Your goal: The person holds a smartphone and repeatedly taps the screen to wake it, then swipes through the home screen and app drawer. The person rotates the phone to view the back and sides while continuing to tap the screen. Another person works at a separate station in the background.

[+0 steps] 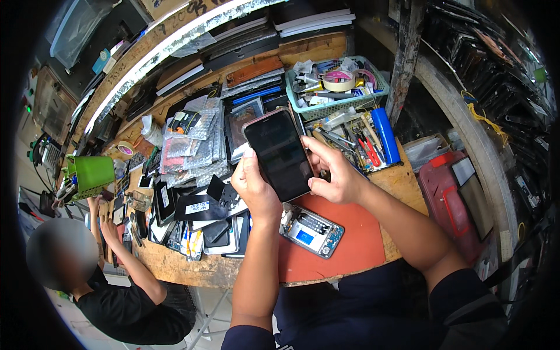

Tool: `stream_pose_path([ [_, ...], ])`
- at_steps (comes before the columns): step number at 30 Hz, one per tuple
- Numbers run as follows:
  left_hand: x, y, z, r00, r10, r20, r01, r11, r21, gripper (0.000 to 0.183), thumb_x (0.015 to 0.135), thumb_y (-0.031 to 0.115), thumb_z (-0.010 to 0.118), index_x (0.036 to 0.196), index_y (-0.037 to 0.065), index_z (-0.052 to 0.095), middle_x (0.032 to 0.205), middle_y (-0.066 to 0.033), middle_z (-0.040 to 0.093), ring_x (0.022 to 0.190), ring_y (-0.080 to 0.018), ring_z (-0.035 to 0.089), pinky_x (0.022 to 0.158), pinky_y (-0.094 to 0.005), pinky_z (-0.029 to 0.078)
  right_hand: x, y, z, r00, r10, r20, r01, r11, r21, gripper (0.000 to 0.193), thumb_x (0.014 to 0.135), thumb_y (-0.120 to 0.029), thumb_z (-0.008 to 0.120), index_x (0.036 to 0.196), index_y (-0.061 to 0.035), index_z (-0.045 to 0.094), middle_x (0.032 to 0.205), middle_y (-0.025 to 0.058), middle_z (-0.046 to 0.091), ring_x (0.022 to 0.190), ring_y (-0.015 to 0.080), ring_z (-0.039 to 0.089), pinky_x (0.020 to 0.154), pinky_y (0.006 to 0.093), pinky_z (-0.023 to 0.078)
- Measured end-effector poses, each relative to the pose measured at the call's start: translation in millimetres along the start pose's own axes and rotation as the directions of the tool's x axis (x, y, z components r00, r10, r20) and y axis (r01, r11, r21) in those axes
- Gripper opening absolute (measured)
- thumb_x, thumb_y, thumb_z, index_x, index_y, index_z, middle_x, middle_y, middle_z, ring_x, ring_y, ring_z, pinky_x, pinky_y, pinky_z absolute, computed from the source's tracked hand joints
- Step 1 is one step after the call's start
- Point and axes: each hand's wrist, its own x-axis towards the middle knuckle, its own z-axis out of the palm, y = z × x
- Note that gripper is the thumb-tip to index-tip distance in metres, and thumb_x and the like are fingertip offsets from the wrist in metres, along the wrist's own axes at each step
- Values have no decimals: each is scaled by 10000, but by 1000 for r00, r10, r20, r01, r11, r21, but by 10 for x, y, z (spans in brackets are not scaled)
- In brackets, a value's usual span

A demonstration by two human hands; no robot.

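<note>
You hold a phone up in front of you, above the bench, with its dark screen facing you and its top leaning a little to the left. Your left hand grips the phone by its left edge, the thumb lying along that side; its other fingers are mostly hidden behind. Your right hand is closed on the opposite edge, fingers bent against the side and thumb near the lower corner.

Below the phone, an opened handset lies at a slant on the red mat, its inner parts and a blue patch exposed, just right of your left wrist.

To the left of your left hand, black panels lie in a loose heap, with bubble-wrap packets stacked behind them. Beyond the phone stands a pale green basket full of small items, among them a tape roll. In front of the basket, red-handled pliers lie among other tools, beside a blue cylinder. A red case stands right of the bench.

At far left, a co-worker in black reaches toward the bench, near a green bin; you cannot tell what those hands hold.
</note>
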Motion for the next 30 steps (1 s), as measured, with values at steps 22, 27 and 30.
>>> stream_pose_path([
  [22,-36,13,61,999,17,34,-17,1000,11,338,1087,218,484,974,-38,673,944,-49,690,829,-81,590,756,-245,485,40,-31,1,992,-80,-94,79,997,-21,461,875,-106,635,1287,73,532,953,55,630,859,96,578,812,280,487],
  [27,-37,-127,-70,987,102,123,-122,979,166,339,1083,216,475,1009,-54,667,964,-62,685,842,-96,606,768,-251,490,49,19,-19,973,-151,-172,138,987,-85,223,914,-169,653,1041,13,628,872,13,611,782,65,538,711,258,466],
  [30,-41,-145,-34,982,132,132,-154,973,175,362,1086,230,477,1056,-66,682,1008,-89,715,868,-109,646,796,-261,515,56,-49,21,960,-138,-243,118,989,-94,196,931,-184,671,949,7,634,827,24,623,743,74,552,675,264,472],
])
